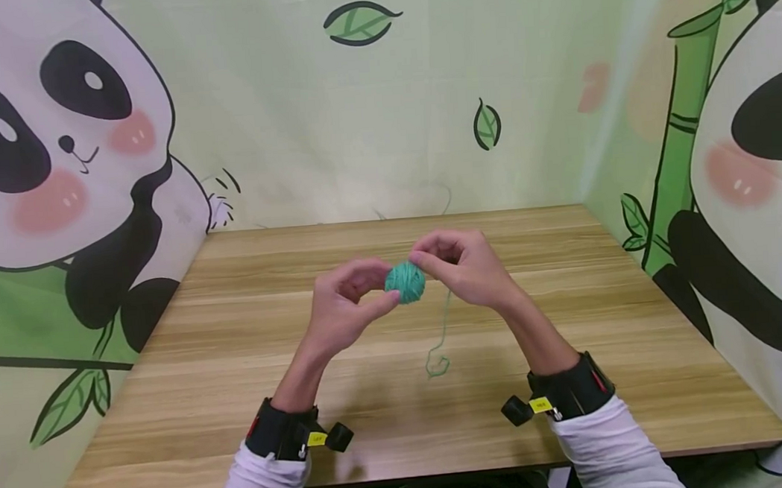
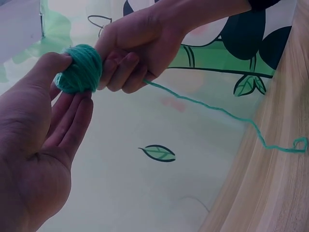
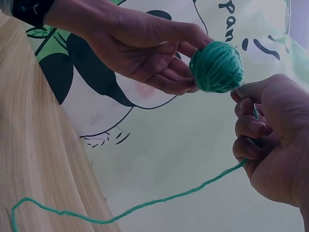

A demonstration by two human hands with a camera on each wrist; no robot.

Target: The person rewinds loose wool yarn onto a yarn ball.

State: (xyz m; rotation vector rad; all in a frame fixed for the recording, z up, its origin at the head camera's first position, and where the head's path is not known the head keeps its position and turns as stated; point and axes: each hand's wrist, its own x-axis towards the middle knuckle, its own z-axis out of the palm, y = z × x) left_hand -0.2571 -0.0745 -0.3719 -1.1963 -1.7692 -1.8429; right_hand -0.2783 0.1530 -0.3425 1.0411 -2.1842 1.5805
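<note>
A small ball of teal yarn (image 1: 404, 283) is held above the table between the thumb and fingers of my left hand (image 1: 349, 306). Close against the ball's right side, my right hand (image 1: 463, 268) pinches the yarn strand with curled fingers. From beneath that hand the loose strand (image 3: 178, 195) trails out, as the right wrist view shows. Its tail (image 1: 439, 366) ends in a small loop on the tabletop. In the left wrist view the ball (image 2: 81, 68) sits at the fingertips, the fingers fairly straight behind it.
The wooden table (image 1: 237, 373) spans the space below both hands. Behind it hangs a pale backdrop (image 1: 276, 131) printed with pandas, bamboo and leaves. Each wrist wears a black band with a small camera, such as the left camera (image 1: 338, 437).
</note>
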